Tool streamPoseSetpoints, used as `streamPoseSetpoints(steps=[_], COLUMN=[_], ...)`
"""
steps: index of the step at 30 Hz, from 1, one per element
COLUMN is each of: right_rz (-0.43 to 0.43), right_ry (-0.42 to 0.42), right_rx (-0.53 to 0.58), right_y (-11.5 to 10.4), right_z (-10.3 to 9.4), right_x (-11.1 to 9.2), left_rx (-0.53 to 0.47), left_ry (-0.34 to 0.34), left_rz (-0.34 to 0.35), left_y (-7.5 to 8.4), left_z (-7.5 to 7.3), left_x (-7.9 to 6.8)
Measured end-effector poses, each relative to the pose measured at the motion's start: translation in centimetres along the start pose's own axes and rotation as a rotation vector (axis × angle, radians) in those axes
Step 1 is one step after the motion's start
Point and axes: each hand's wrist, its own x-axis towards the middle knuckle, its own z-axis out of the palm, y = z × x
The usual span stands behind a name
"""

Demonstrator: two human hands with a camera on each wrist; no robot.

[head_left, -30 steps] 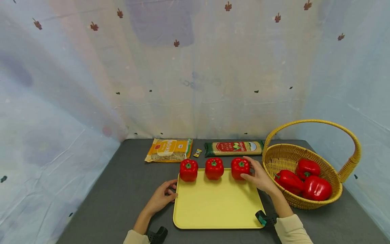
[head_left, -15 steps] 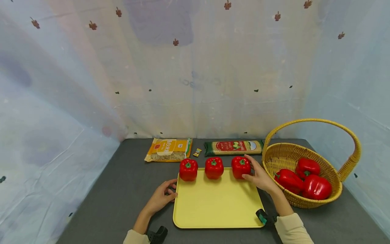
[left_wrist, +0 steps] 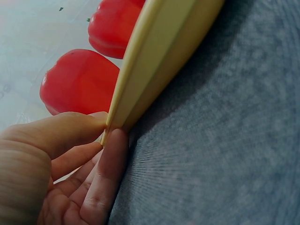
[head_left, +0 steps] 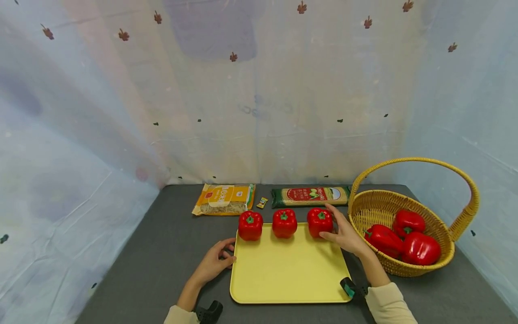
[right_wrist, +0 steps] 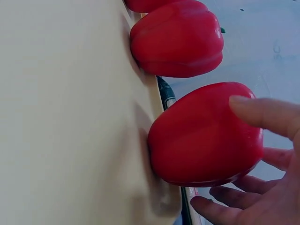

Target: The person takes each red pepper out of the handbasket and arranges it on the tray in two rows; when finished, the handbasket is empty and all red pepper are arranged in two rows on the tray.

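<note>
Three red bell peppers stand in a row along the far edge of a yellow tray [head_left: 289,270]: a left one [head_left: 250,226], a middle one [head_left: 284,223] and a right one [head_left: 319,222]. My left hand [head_left: 214,261] pinches the tray's left rim between thumb and fingers, as the left wrist view shows. Around the right bell pepper [right_wrist: 206,136] my right hand [head_left: 345,234] is spread loosely. In the right wrist view its thumb lies over the pepper's side, and the other fingers are extended below and behind it. Whether they touch it is unclear.
On the right stands a yellow wicker basket [head_left: 364,211] with a tall handle, holding three red bell peppers [head_left: 421,249]. Behind the tray lie an orange food bag [head_left: 224,199], a small yellow packet [head_left: 262,203] and a long green-and-red package [head_left: 311,197].
The right bell pepper has shifted very slightly to the right and then stopped. My right thumb and fingers have spread a little wider around it. My left hand has stayed still.
</note>
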Motion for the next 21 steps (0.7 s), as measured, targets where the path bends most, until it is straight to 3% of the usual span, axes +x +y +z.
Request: streamPoseSetpoints(steps=[4, 13, 18, 21], right_rz=[-0.02, -0.097, -0.196, -0.21], right_ry=[0.021, 0.056, 0.139, 0.213], right_rx=[-0.034, -0.083, -0.084, -0.133], right_y=[-0.6, -3.3, -4.1, -4.4], right_z=[-0.1, -1.2, -3.1, -4.7], right_x=[0.0, -0.9, -1.9, -2.5], left_rx=[-0.003, 0.002, -0.005, -0.013], left_ry=[0.004, -0.006, -0.004, -0.004], left_rz=[-0.002, 0.021, 0.017, 0.016], left_y=[-1.1, -1.3, -1.2, -1.2], left_z=[0.0, -0.1, -0.1, -0.1], left_x=[0.4, 0.5, 0.4, 0.3])
